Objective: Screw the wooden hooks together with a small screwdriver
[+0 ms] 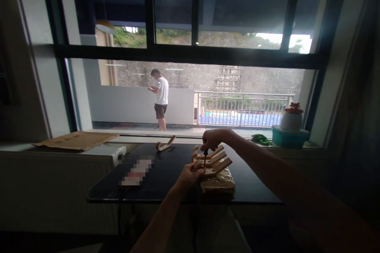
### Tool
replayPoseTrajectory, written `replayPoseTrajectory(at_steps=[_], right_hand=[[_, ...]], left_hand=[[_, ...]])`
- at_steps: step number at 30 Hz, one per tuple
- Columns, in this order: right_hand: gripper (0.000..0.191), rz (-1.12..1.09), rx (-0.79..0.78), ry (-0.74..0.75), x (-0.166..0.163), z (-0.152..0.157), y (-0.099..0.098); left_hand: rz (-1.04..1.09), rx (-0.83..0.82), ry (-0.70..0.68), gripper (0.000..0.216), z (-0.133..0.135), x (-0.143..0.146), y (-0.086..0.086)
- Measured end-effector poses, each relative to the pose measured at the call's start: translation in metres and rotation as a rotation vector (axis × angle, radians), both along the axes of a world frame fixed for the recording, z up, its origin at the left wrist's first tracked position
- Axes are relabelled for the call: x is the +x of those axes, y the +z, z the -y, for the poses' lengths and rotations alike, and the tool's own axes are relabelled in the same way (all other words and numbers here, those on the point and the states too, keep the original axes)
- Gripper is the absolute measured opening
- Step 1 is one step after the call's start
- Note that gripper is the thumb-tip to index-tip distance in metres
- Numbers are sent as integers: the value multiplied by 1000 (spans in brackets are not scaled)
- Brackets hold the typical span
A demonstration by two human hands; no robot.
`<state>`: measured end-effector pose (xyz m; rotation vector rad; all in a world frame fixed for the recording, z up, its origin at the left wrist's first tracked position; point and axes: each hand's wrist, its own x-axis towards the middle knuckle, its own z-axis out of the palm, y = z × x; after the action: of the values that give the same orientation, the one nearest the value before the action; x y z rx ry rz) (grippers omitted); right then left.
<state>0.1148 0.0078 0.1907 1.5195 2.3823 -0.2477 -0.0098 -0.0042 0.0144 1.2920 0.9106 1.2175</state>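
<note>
My right hand (214, 139) is closed round the handle of a screwdriver (204, 160), which stands upright with its tip down at the nearest wooden hook (219, 168). The fingers of my left hand (190, 176) are closed on the curled end of that same hook, close to the screwdriver tip. Whether a screw sits under the tip is too small to tell. Behind it, more wooden hooks (212, 161) lie side by side on a brown package (218, 187) in clear wrap. One loose wooden hook (166, 144) lies farther back, with small dark screws (171, 150) beside it.
The dark table (160, 189) stands below a window. A blurred-out flat object (136, 173) lies on its left. A brown envelope (77, 140) rests on the left ledge; a teal box (289, 137) with a white jar (291, 120) stands right. Outside is a person (162, 93).
</note>
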Motion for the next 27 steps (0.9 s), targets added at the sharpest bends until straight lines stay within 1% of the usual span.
replayPoseTrajectory(at_steps=[4,8,12,15,20,23,27], right_hand=[[25,-3,-43,46,-9,-4,6],[26,-14,-19,44,-12,-9,-2],[30,-41,40,18,-7,-8,-9],[30,-35,37,8,-2,-6,-5],[24,-47,-50,52,-2,-10,5],[23,-49,-51,30,-3,-14,1],[27,-78,10,-33,4,-16,-9]], left_hand=[[2,-3,-11,18,-3,0,-4],[6,-23,-7,15,-6,1,-7],[5,-23,-15,11,-4,1,-5],[13,-10,-28,12,-3,1,-4],[18,-14,-33,16,-5,0,-6],[16,-24,-35,17,-5,0,-6],[20,-33,-55,18,-5,0,-6]])
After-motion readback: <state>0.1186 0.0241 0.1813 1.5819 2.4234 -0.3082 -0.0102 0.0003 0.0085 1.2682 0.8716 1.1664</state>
